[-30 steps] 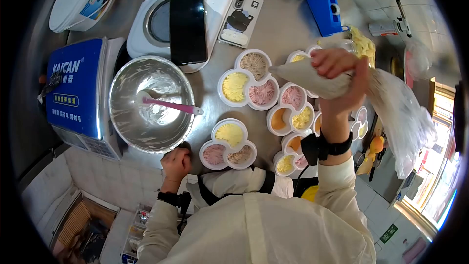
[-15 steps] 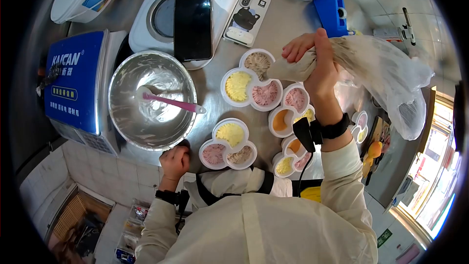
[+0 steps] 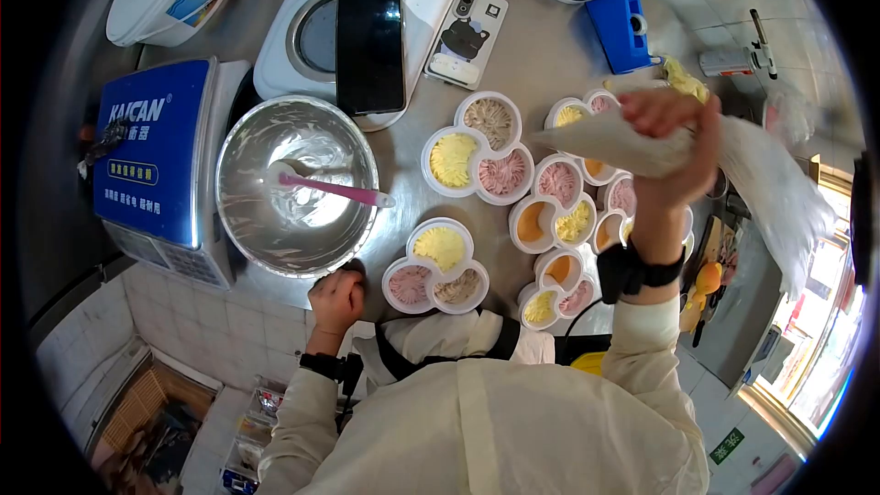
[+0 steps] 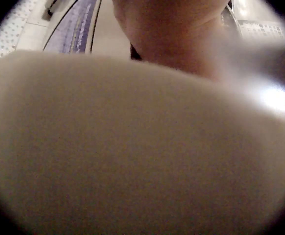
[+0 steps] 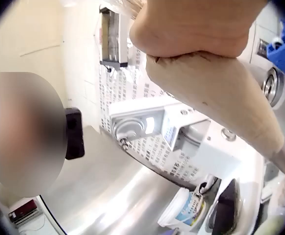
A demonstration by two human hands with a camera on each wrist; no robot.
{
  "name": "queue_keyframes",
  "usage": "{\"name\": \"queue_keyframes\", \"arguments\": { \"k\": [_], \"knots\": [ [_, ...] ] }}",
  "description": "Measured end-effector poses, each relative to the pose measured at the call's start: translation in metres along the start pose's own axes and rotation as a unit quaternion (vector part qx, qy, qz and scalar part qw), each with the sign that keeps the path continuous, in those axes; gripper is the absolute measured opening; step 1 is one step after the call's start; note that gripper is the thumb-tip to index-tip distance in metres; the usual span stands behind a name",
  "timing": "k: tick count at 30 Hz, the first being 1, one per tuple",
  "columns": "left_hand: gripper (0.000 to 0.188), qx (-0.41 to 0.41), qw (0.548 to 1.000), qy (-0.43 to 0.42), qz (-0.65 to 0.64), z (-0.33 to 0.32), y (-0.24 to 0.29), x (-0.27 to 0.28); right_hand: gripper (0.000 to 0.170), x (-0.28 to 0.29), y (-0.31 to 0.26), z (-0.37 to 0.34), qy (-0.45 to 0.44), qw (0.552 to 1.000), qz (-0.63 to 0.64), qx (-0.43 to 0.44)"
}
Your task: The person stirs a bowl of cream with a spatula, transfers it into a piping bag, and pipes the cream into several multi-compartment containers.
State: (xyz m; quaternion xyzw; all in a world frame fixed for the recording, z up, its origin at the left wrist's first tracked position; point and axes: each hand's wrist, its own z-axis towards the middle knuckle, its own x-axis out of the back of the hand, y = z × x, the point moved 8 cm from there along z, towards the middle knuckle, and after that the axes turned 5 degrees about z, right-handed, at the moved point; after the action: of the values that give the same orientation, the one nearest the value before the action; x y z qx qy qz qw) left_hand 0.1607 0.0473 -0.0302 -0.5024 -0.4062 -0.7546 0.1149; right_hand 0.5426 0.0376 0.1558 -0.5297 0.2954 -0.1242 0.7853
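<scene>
In the head view the right hand [image 3: 680, 145] grips a beige-filled piping bag [image 3: 616, 141], its tip pointing left beside the upper three-part cup. This cup's compartments hold grey-brown piping [image 3: 489, 123], yellow piping [image 3: 453, 160] and pink piping [image 3: 501, 172]. In the right wrist view the hand [image 5: 196, 29] wraps the top of the tapered bag [image 5: 221, 93]. Near the metal bowl [image 3: 298, 261] the left hand [image 3: 336, 301] rests at the counter edge, fingers curled and apparently empty. The left wrist view shows mostly sleeve [image 4: 132, 147] and some skin.
Another filled three-part cup [image 3: 438, 248] stands near the front edge, with several more cups [image 3: 556, 202] to the right. A pink-handled spatula [image 3: 339, 189] lies in the bowl. Behind are a dark phone [image 3: 370, 50], a patterned phone [image 3: 466, 37] and a blue dispenser [image 3: 620, 32].
From half a second ago, the right hand and piping bag have moved right, and the tip has drawn away from the grey-brown compartment. The left hand stays at the counter edge.
</scene>
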Motion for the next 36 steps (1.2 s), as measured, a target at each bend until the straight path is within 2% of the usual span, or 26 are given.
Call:
{"name": "queue_keyframes", "arguments": {
  "k": [7, 9, 10, 11, 12, 13, 15, 16, 17, 19, 20, 22, 23, 25, 26, 27, 29, 30, 31, 33, 35, 36],
  "knots": [
    [0.008, 0.005, 1.0, -0.001, -0.011, -0.002, -0.001, -0.001, 0.047, 0.085, -0.082, -0.069, 0.089, 0.994, 0.039, 0.047],
    [0.008, 0.0, 1.0, 0.002, -0.009, -0.001, 0.0, -0.001, 0.043, 0.127, -0.102, -0.095, 0.07, 0.977, 0.191, 0.06],
    [0.007, 0.005, 1.0, 0.016, -0.011, -0.001, 0.0, 0.001, 0.043, 0.142, -0.116, -0.101, 0.072, 0.977, 0.189, 0.069],
    [0.007, 0.009, 0.999, 0.03, -0.015, -0.001, 0.001, 0.002, 0.04, 0.176, -0.138, -0.118, 0.19, 0.934, 0.25, 0.169],
    [0.006, 0.007, 0.999, 0.041, -0.021, 0.001, 0.004, 0.005, 0.038, 0.203, -0.154, -0.142, 0.301, 0.864, 0.303, 0.266],
    [0.007, 0.017, 0.999, 0.045, -0.027, 0.002, 0.005, 0.006, 0.038, 0.186, -0.166, -0.141, 0.3, 0.862, 0.3, 0.276],
    [0.008, 0.014, 0.998, 0.05, -0.022, 0.003, 0.008, 0.007, 0.036, 0.162, -0.188, -0.15, 0.378, 0.842, 0.23, 0.309],
    [0.008, 0.007, 0.998, 0.06, -0.024, 0.003, 0.009, 0.007, 0.037, 0.178, -0.192, -0.15, 0.259, 0.871, 0.316, 0.274],
    [0.007, 0.009, 0.998, 0.056, -0.021, 0.002, 0.008, 0.007, 0.037, 0.209, -0.192, -0.164, 0.267, 0.869, 0.312, 0.276],
    [0.006, 0.007, 0.998, 0.054, -0.003, 0.001, 0.008, 0.005, 0.039, 0.218, -0.175, -0.151, 0.163, 0.937, 0.263, 0.161],
    [0.006, 0.014, 0.999, 0.048, 0.002, -0.001, 0.007, 0.004, 0.039, 0.227, -0.168, -0.155, 0.179, 0.936, 0.262, 0.155],
    [0.007, 0.018, 0.999, 0.048, 0.016, -0.001, 0.006, 0.002, 0.038, 0.219, -0.164, -0.148, 0.19, 0.96, 0.135, 0.156],
    [0.007, 0.017, 0.999, 0.044, 0.017, 0.0, 0.007, -0.001, 0.038, 0.214, -0.166, -0.148, 0.195, 0.959, 0.135, 0.154],
    [0.007, 0.03, 0.997, 0.063, 0.031, -0.002, 0.005, 0.001, 0.035, 0.205, -0.174, -0.15, 0.204, 0.876, 0.38, 0.215],
    [0.008, 0.035, 0.997, 0.067, 0.034, -0.003, 0.002, 0.001, 0.035, 0.201, -0.176, -0.155, 0.318, 0.867, 0.297, 0.244],
    [0.008, 0.037, 0.997, 0.064, 0.035, -0.006, 0.0, 0.0, 0.035, 0.218, -0.174, -0.16, 0.321, 0.866, 0.297, 0.241],
    [0.009, 0.028, 0.996, 0.079, 0.034, -0.005, 0.0, -0.001, 0.038, 0.235, -0.154, -0.148, 0.137, 0.898, 0.409, 0.087],
    [0.009, 0.033, 0.996, 0.076, 0.037, -0.005, 0.001, -0.001, 0.041, 0.231, -0.145, -0.146, 0.141, 0.925, 0.346, 0.068],
    [0.009, 0.032, 0.996, 0.077, 0.037, -0.005, 0.001, 0.0, 0.041, 0.22, -0.138, -0.145, 0.141, 0.925, 0.346, 0.07],
    [0.009, 0.034, 0.996, 0.076, 0.045, -0.004, 0.001, 0.0, 0.044, 0.199, -0.127, -0.144, 0.196, 0.963, 0.163, 0.083],
    [0.009, 0.034, 0.996, 0.076, 0.046, -0.004, 0.003, 0.002, 0.049, 0.18, -0.118, -0.137, 0.172, 0.969, 0.151, 0.09],
    [0.008, 0.031, 0.996, 0.071, 0.043, -0.003, 0.005, 0.001, 0.051, 0.176, -0.115, -0.135, 0.145, 0.979, 0.1, 0.102]
  ]
}}
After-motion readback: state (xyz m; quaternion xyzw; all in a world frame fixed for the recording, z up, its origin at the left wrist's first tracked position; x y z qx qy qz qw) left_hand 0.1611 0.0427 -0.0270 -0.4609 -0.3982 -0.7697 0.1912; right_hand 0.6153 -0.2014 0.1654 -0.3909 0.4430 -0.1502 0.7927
